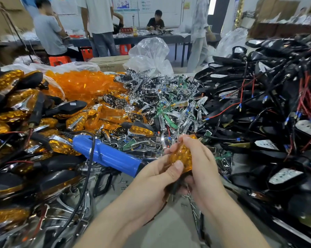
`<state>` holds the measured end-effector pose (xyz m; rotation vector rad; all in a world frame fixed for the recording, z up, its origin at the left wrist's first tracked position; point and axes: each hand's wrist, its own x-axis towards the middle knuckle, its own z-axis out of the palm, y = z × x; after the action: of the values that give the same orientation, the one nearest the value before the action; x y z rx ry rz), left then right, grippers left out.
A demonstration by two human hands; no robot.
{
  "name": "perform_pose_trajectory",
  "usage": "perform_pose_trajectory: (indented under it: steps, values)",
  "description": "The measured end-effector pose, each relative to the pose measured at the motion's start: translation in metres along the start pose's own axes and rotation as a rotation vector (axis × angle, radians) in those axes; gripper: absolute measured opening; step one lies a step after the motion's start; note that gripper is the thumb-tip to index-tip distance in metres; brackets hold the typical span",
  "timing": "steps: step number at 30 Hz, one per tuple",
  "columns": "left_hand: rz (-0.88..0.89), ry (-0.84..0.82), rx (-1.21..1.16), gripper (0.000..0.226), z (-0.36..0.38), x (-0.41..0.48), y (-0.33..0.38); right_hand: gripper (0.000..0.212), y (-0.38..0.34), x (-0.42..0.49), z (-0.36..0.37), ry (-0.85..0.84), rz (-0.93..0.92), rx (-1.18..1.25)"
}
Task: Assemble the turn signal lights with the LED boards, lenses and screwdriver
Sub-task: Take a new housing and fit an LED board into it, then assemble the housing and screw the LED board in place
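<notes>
- Plainly, little writing can be read: a white label [72, 104] sits on a black housing [61, 108] at ten o'clock from the hands, its print too small to make out.
- A red sign [126, 30] with pale characters stands on a far table at twelve o'clock. It is too blurred to read, as are the wall posters [123, 3] above it.
- The turn signal light [182, 154], amber-faced, is held in both hands just below the middle of the view, above a bare patch of the table [178, 230].
- The left hand [158, 173] comes in from six o'clock, fingers curled under the light and thumb [177, 166] pressed flat on the amber face.
- The right hand [201, 163] comes in from five o'clock, fingers bent over the light's far end and pressed together. What lies under the palm is hidden, perhaps the light's dark body.
- The blue screwdriver [106, 154] lies at nine o'clock from the hands, one end close by the left hand, its black cord [86, 176] trailing toward seven o'clock.
- Loose amber lenses [83, 83] are heaped at eleven o'clock.
- Chrome reflectors [147, 81] and green LED boards [170, 120] are piled at twelve.
- Black wired housings [258, 108] are stacked from one to four o'clock.
- Finished lights [11, 97] fill nine to ten.
</notes>
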<state>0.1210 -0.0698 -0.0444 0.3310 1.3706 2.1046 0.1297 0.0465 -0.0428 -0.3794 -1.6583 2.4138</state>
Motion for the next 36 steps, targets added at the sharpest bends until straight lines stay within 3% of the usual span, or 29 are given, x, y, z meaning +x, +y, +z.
perform_pose_trajectory:
  steps: [5, 9, 15, 20, 23, 25, 28, 33, 36]
  values:
    - [-0.074, 0.032, -0.003, 0.034, 0.002, 0.001, 0.004, 0.024, 0.004, -0.001, 0.001, 0.044, 0.145, -0.038]
    - [-0.103, 0.021, -0.060, 0.042, 0.000, 0.002, 0.003, 0.022, 0.005, 0.001, -0.001, 0.026, 0.151, -0.004]
    - [-0.136, -0.051, -0.136, 0.033, -0.006, 0.003, 0.000, 0.026, 0.002, 0.003, -0.005, 0.031, 0.149, 0.051]
    - [-0.096, 0.102, 0.412, 0.050, -0.010, 0.000, 0.004, 0.034, -0.006, 0.007, -0.008, 0.036, 0.186, 0.275]
    - [0.061, 0.219, 0.631, 0.029, -0.022, -0.006, 0.021, 0.023, -0.011, 0.012, -0.018, 0.077, 0.076, 0.506]
    - [0.162, 0.305, 0.887, 0.020, -0.031, -0.004, 0.035, 0.024, -0.013, 0.015, -0.028, 0.105, 0.039, 0.555]
    - [0.180, 0.322, 1.210, 0.014, -0.037, 0.003, 0.054, 0.025, -0.012, 0.019, -0.036, 0.124, 0.012, 0.548]
    - [0.197, 0.224, 1.208, 0.014, -0.035, -0.010, 0.061, 0.022, -0.012, 0.022, -0.038, 0.094, 0.004, 0.558]
    - [0.181, 0.097, 1.331, 0.011, -0.029, -0.022, 0.038, 0.022, -0.018, 0.021, -0.043, -0.054, 0.049, 0.667]
